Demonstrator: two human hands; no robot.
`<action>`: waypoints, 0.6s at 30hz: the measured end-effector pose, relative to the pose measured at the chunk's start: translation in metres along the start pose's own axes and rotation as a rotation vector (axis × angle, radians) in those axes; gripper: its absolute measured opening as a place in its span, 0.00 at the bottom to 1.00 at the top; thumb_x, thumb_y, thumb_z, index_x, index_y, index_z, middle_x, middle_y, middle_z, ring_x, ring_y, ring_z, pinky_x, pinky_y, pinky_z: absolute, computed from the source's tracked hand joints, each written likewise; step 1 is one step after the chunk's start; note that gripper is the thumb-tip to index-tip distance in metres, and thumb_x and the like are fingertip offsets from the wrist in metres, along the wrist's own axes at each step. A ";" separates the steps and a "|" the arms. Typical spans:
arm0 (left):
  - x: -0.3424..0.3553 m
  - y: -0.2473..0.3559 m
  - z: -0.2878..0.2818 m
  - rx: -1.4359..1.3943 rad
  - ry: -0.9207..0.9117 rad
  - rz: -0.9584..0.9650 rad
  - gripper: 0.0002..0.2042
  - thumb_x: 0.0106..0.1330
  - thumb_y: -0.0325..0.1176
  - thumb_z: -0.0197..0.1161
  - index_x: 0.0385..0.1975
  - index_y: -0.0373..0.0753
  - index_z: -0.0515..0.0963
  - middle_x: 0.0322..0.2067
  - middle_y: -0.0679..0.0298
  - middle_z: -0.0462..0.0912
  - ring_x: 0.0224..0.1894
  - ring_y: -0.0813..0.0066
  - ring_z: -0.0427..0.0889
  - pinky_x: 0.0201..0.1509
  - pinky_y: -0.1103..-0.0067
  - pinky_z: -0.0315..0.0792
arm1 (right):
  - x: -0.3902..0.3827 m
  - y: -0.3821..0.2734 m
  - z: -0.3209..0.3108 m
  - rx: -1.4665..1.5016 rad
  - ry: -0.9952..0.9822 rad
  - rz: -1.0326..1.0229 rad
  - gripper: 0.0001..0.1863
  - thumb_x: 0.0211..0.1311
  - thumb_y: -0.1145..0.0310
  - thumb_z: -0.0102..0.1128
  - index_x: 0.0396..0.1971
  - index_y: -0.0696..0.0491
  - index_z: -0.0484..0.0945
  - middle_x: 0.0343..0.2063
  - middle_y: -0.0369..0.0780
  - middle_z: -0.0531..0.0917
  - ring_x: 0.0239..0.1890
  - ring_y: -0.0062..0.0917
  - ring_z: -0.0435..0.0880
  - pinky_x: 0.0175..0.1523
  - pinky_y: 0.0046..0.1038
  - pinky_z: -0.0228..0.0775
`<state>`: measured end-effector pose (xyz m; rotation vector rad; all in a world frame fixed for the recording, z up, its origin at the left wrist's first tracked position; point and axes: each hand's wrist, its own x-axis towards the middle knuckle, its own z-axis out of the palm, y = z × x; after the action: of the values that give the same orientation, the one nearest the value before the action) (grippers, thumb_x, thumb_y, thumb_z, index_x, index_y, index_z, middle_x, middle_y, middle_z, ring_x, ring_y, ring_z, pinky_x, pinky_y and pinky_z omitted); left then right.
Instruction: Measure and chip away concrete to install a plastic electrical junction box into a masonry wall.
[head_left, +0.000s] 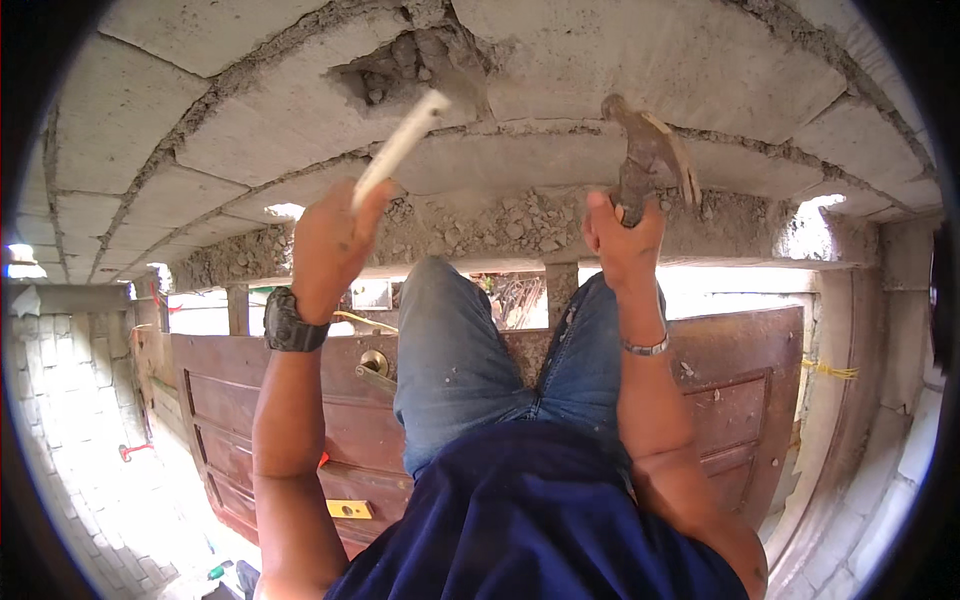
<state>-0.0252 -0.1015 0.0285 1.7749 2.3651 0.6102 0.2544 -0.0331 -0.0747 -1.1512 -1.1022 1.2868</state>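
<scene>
My left hand [336, 240], raised before the block wall [560, 70], is closed around a pale, slim bar [400, 148] with a small dark hole near its upper end. The bar slants up to the right, below a broken-out hollow [405, 70] in the wall; its lower end is hidden in my fist. To the right, my right hand [628, 240] grips a worn, brownish hammer [645, 155] close under its head. The hammer's head is up near the wall joint, and most of its handle is hidden. Hammer and bar are well apart.
Rubble [490, 225] lies along the ledge at the wall's foot. Beneath my legs lies a brown panelled door [345, 400] with a lever handle [375, 370]. A yellow spirit level [349, 509] rests there. A red tool [134, 453] is far below left; yellow cord [830, 370] hangs right.
</scene>
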 end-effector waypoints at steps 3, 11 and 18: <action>0.010 0.016 0.008 0.108 0.025 0.161 0.24 0.68 0.54 0.51 0.29 0.34 0.71 0.16 0.49 0.72 0.20 0.48 0.73 0.24 0.65 0.65 | -0.013 0.005 -0.010 -0.019 -0.047 0.179 0.22 0.54 0.56 0.69 0.31 0.62 0.77 0.22 0.37 0.79 0.26 0.20 0.76 0.32 0.25 0.69; 0.030 0.005 0.022 0.151 0.100 0.148 0.27 0.67 0.58 0.50 0.26 0.35 0.69 0.17 0.48 0.74 0.21 0.47 0.75 0.25 0.63 0.67 | -0.025 0.016 -0.003 -0.121 -0.051 -0.160 0.17 0.59 0.58 0.66 0.22 0.53 0.71 0.13 0.31 0.71 0.15 0.14 0.68 0.19 0.18 0.58; 0.030 0.001 0.022 0.166 0.168 0.135 0.25 0.66 0.58 0.51 0.26 0.36 0.70 0.17 0.49 0.75 0.21 0.46 0.76 0.24 0.62 0.68 | -0.029 0.013 0.003 -0.145 -0.064 -0.187 0.17 0.59 0.57 0.66 0.26 0.55 0.72 0.13 0.32 0.72 0.15 0.13 0.68 0.19 0.18 0.58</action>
<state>-0.0259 -0.0675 0.0129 2.0420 2.4851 0.6189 0.2494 -0.0622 -0.0862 -1.0907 -1.3361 1.1199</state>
